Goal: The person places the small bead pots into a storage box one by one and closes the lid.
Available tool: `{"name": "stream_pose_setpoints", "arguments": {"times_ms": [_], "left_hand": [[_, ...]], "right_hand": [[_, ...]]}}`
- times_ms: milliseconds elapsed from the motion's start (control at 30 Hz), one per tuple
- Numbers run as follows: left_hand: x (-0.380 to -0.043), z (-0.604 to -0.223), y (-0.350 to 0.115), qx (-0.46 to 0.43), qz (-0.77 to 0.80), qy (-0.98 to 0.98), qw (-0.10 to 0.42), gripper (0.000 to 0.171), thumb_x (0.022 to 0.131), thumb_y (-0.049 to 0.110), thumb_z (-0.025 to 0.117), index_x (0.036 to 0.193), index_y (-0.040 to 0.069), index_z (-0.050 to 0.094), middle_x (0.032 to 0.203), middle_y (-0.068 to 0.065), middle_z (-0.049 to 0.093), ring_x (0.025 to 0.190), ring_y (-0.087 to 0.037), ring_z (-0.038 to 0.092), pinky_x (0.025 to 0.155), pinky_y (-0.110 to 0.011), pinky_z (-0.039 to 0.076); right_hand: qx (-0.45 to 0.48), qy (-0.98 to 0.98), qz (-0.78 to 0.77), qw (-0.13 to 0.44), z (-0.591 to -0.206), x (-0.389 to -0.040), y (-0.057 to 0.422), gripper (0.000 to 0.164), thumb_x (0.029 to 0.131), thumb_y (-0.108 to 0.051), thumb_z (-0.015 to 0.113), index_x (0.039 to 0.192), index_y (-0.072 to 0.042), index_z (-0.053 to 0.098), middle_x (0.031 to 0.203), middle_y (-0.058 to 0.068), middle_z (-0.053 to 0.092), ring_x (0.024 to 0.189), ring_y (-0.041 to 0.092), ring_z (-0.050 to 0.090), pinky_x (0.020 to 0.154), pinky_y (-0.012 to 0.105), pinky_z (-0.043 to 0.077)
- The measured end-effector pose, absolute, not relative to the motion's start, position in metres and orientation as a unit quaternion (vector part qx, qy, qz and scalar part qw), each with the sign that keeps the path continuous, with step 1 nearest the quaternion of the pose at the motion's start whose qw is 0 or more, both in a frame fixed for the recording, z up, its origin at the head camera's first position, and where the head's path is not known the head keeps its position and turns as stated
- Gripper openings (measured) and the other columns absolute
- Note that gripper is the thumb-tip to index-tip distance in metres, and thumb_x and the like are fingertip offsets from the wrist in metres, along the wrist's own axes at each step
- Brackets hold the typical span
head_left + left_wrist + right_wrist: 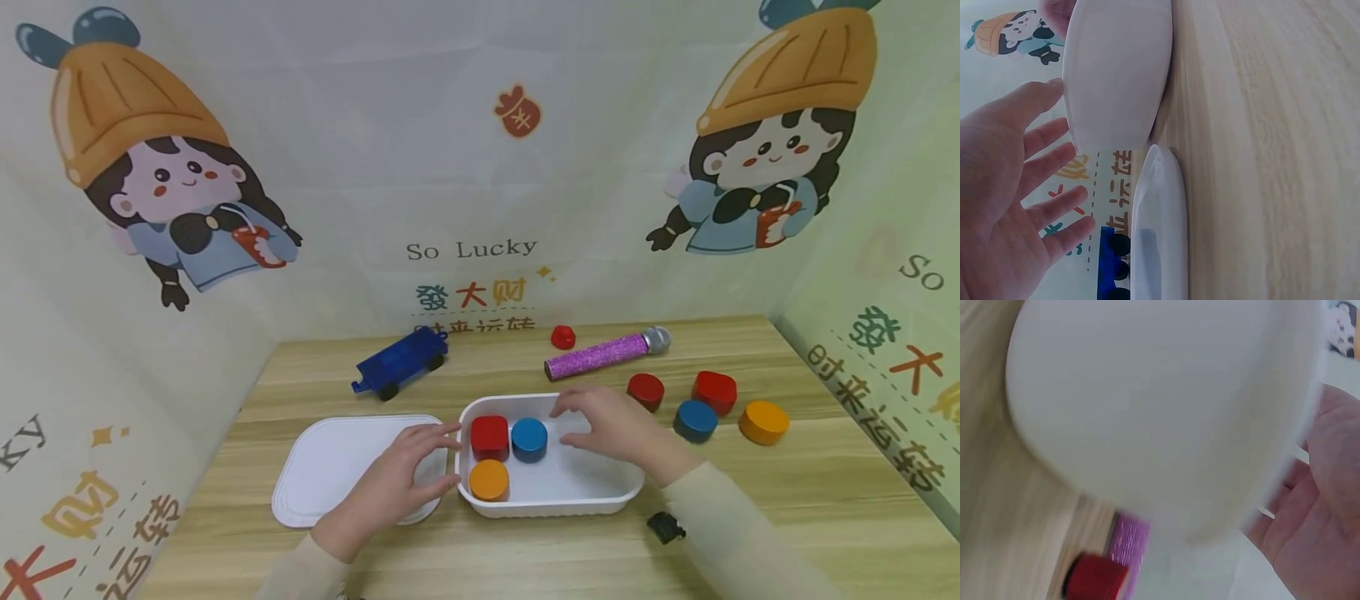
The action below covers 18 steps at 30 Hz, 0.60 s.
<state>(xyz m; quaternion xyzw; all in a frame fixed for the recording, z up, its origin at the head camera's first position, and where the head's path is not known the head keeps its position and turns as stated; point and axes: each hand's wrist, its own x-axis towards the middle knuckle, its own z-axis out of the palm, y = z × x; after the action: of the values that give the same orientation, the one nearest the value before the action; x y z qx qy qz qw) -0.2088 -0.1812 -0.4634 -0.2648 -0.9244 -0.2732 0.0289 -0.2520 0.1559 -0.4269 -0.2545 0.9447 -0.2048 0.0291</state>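
White box (551, 505) holds three blocks (491, 439); left hand (408, 471), fingers spread, is at its rim; right hand (615, 425), fingers apart, is above it.

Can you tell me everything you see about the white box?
The white box is long, with rounded corners, and looks like plastic. It stands upright and open on the table, beside a flat white lid. A red block, blue block and orange block sit in its left part. The left hand is at its left rim, the right hand over its right part; I can't tell if they touch it.
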Motion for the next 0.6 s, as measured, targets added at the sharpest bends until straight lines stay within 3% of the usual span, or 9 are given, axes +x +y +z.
{"name": "stream_pose_setpoints", "arguments": {"times_ms": [233, 433, 600], "left_hand": [[-0.208, -0.463, -0.183, -0.262, -0.273, -0.925, 0.03, 0.037, 0.092, 0.035, 0.078, 0.126, 0.021, 0.071, 0.152, 0.004, 0.057, 0.141, -0.024, 0.049, 0.117, -0.053, 0.045], [-0.208, -0.463, -0.183, -0.265, -0.279, -0.922, 0.033, 0.037, 0.092, 0.035, 0.078, 0.125, 0.021, 0.071, 0.151, 0.003, 0.058, 0.141, -0.025, 0.049, 0.116, -0.054, 0.045], [-0.208, -0.463, -0.183, -0.267, -0.28, -0.921, 0.033, 0.037, 0.092, 0.037, 0.078, 0.125, 0.021, 0.071, 0.151, 0.003, 0.058, 0.141, -0.026, 0.05, 0.116, -0.055, 0.045]], "right_hand": [[-0.222, 0.953, -0.207, 0.008, -0.415, -0.25, 0.19, 0.034, 0.089, -0.022, 0.083, 0.121, -0.014, 0.075, 0.13, 0.009, 0.071, 0.123, 0.033, 0.064, 0.1, 0.052, 0.058], [-0.23, 0.947, -0.224, -0.018, -0.413, -0.25, 0.225, 0.032, 0.09, -0.019, 0.081, 0.12, -0.015, 0.075, 0.123, 0.008, 0.073, 0.108, 0.03, 0.067, 0.092, 0.047, 0.062], [-0.248, 0.942, -0.216, -0.062, -0.42, -0.248, 0.261, 0.028, 0.085, -0.016, 0.085, 0.111, -0.011, 0.076, 0.114, 0.008, 0.075, 0.103, 0.03, 0.07, 0.09, 0.05, 0.062]]}}
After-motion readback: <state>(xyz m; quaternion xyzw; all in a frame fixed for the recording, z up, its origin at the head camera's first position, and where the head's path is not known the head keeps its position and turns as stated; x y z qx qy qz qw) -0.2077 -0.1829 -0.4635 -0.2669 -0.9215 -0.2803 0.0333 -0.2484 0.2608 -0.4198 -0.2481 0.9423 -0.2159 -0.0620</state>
